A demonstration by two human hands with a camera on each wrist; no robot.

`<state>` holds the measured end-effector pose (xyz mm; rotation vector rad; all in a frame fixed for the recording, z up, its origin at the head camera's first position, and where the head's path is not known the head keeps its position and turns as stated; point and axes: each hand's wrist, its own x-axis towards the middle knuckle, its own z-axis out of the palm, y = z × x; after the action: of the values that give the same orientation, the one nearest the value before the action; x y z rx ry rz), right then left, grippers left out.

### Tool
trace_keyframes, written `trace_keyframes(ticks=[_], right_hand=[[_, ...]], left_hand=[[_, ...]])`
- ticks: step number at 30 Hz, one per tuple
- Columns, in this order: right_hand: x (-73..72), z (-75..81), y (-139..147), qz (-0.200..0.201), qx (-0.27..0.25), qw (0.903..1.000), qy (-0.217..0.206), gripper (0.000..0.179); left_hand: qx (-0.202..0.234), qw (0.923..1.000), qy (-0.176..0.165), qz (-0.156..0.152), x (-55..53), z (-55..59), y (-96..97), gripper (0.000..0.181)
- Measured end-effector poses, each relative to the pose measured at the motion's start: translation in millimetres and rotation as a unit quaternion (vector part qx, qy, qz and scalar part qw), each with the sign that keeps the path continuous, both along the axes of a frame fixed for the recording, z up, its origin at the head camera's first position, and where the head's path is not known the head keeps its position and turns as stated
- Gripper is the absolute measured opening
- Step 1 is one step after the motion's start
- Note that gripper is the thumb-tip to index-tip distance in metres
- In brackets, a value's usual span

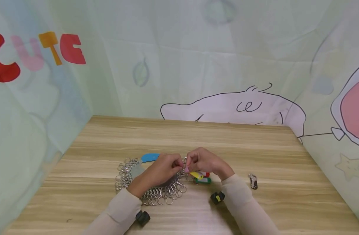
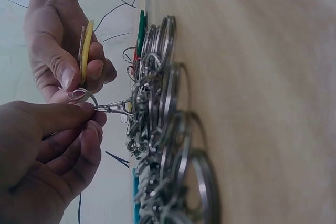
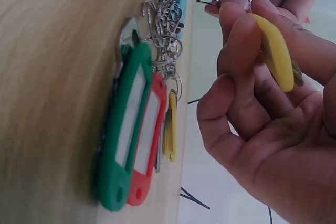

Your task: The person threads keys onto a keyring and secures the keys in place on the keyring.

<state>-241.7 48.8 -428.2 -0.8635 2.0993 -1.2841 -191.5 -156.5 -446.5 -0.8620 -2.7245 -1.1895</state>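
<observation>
In the head view both hands meet over a spread of silver swivel clasps with split rings. Thumb and forefinger of the left hand pinch a split ring where it joins its swivel clasp. The clasp reaches down to the pile. A yellow key tag with a key lies in the fingers of the right hand, its end right at that ring. Below hang a green key tag, a red key tag and another yellow key tag at the clasps.
A blue wavy-edged piece and a grey flat piece lie among the clasps on the wooden table. At the right lies a small silver and black metal item. Printed cloth walls enclose the table.
</observation>
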Motion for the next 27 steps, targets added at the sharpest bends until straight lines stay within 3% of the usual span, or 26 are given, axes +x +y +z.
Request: trace_keyframes(ticks=[17,27], right_hand=[[3.8,-0.9,-3.3,0.02,0.014,0.9978,0.062,0.019],[7.4,1.8,-6.0,0.022,0.032,0.9935,0.107,0.022]], left_hand=[[-0.003,0.9999,0.01,-0.009,0.7,-0.1,0.8,0.018],[-0.006,0.9991,0.041,-0.008,2.0,-1.5,2.0,0.02]])
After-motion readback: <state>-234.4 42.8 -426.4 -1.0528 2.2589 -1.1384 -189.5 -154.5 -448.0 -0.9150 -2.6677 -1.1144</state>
